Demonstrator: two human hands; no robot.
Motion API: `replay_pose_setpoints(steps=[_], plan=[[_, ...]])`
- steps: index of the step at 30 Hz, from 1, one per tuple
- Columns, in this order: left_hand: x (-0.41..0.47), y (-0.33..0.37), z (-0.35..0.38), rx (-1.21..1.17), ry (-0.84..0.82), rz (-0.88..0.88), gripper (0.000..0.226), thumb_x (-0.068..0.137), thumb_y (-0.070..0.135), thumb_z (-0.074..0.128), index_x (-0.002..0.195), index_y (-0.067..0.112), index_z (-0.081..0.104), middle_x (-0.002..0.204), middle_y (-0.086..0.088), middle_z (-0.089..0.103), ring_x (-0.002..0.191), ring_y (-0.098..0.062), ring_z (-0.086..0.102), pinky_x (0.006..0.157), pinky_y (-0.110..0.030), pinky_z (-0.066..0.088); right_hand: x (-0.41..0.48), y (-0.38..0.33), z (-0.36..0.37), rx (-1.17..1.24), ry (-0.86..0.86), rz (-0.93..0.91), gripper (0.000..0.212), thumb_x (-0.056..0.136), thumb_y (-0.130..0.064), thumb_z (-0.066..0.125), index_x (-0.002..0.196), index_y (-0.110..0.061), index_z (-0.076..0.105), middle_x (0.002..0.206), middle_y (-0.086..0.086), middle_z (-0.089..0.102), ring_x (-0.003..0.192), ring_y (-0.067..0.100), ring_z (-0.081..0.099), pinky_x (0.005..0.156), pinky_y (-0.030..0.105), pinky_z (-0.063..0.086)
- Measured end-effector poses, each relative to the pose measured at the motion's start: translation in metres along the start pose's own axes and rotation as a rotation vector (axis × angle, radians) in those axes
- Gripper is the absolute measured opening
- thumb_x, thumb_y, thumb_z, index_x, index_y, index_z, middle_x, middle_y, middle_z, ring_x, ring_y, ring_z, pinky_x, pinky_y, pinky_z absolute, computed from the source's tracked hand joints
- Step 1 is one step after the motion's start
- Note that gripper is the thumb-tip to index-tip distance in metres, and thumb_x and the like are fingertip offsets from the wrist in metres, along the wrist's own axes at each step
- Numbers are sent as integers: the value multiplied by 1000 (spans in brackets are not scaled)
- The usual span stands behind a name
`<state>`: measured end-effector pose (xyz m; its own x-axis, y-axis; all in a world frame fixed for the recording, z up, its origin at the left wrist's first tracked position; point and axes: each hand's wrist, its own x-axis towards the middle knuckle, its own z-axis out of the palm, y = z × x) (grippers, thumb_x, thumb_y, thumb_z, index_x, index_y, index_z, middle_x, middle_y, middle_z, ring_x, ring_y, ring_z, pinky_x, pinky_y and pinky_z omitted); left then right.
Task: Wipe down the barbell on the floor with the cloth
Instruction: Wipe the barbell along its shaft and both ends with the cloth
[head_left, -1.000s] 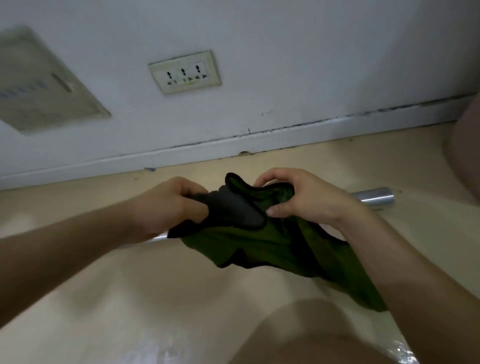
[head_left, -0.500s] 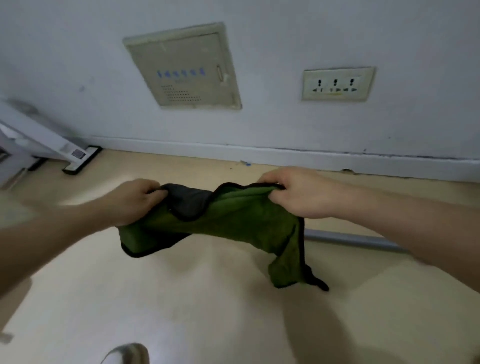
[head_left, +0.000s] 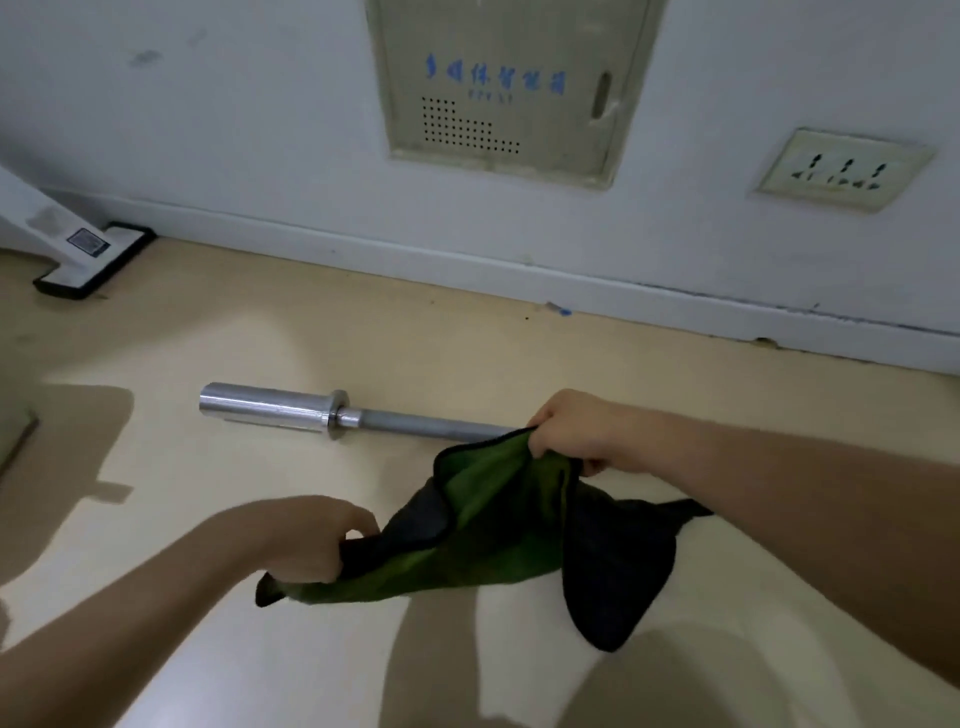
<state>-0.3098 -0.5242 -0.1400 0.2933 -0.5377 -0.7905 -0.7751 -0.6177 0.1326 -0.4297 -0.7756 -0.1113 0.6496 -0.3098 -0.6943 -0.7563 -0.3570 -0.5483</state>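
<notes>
Only the left part of the barbell (head_left: 332, 415) shows: its thick sleeve, the collar and a stretch of thinner shaft. The rest runs out of sight behind the cloth (head_left: 498, 530) and the right hand (head_left: 576, 436). It lies flat on the floor (head_left: 260, 338), its long axis running left to right, roughly along the skirting board (head_left: 415, 260), with the sleeve end pointing left. Blue characters are printed on the beige wall panel (head_left: 509, 88), but they are too blurred to read. A small square label (head_left: 87, 242) on a white stand foot (head_left: 93, 260) at the left is likewise illegible. A triple socket (head_left: 841, 169) sits on the wall at the right. The green cloth, dark on its other side, hangs between the two hands, in front of the bar. The left hand (head_left: 306, 540) has its fingers curled round the lower left edge, and the right hand's fingers pinch the upper edge just beside the shaft.
</notes>
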Motion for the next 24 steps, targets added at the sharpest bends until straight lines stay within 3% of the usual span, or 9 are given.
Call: replay_pose_setpoints(steps=[2, 4, 5, 7, 12, 15, 17, 21, 24], plan=[[23, 3, 4, 125, 249, 124, 32, 85, 23, 48, 117, 27, 53, 110, 2, 60, 95, -17, 58, 82, -32, 50, 3, 2, 12, 204, -14, 75, 7, 72, -9, 60, 77, -7, 63, 72, 11, 56, 60, 22, 53, 51, 25, 41], [45, 23, 6, -192, 542, 381, 24, 84, 31, 57, 108, 30, 56, 105, 7, 57, 95, -10, 57, 79, -29, 50, 0, 12, 25, 396, -76, 87, 17, 76, -8, 63, 92, -5, 70, 91, 20, 68, 82, 32, 66, 71, 35, 54], [50, 39, 4, -427, 573, 478, 24, 82, 36, 62, 105, 34, 55, 102, 12, 57, 92, -3, 57, 77, -25, 50, -4, 19, 32, 467, -99, 68, 21, 79, -7, 63, 98, -6, 70, 99, 21, 69, 91, 34, 67, 79, 39, 56], [59, 65, -2, -729, 418, 578, 24, 76, 43, 69, 93, 39, 53, 92, 14, 62, 83, 1, 59, 72, -21, 50, -15, 36, 43, 567, -88, 17, 24, 79, -6, 65, 103, -5, 69, 103, 21, 68, 91, 30, 66, 82, 40, 55], [70, 76, -30, -802, -81, 688, 15, 85, 38, 64, 73, 30, 59, 64, 9, 59, 60, -10, 51, 57, -27, 38, -51, 88, 58, 895, -149, -133, 33, 79, 7, 62, 109, -6, 68, 106, 17, 69, 96, 26, 65, 82, 28, 51], [66, 83, -51, -1038, -152, 647, 16, 85, 36, 63, 75, 25, 59, 68, 3, 61, 62, -12, 53, 58, -26, 40, -45, 97, 56, 752, 116, -67, 13, 82, -3, 67, 89, -11, 73, 88, 10, 73, 85, 21, 68, 75, 23, 51], [78, 86, -54, -920, 51, 589, 13, 88, 32, 60, 78, 27, 52, 64, 4, 59, 54, -7, 50, 50, -20, 39, -25, 99, 53, 759, 339, -10, 3, 81, -13, 70, 80, -12, 73, 81, 11, 73, 79, 22, 68, 69, 25, 52], [122, 84, -46, -383, 805, 486, 12, 90, 20, 56, 87, 26, 47, 79, 5, 51, 57, -6, 48, 45, -15, 35, 31, 86, 65, 906, 592, 83, 8, 81, -18, 71, 83, -11, 68, 78, 6, 71, 68, 13, 66, 51, 16, 47], [147, 94, -26, -93, 1067, 498, 12, 79, 14, 66, 90, 12, 61, 92, -8, 53, 71, -18, 52, 49, -26, 43, 61, 84, 74, 1038, 721, 107, 5, 84, -17, 68, 84, -13, 69, 80, 3, 71, 75, 15, 67, 58, 20, 51]])
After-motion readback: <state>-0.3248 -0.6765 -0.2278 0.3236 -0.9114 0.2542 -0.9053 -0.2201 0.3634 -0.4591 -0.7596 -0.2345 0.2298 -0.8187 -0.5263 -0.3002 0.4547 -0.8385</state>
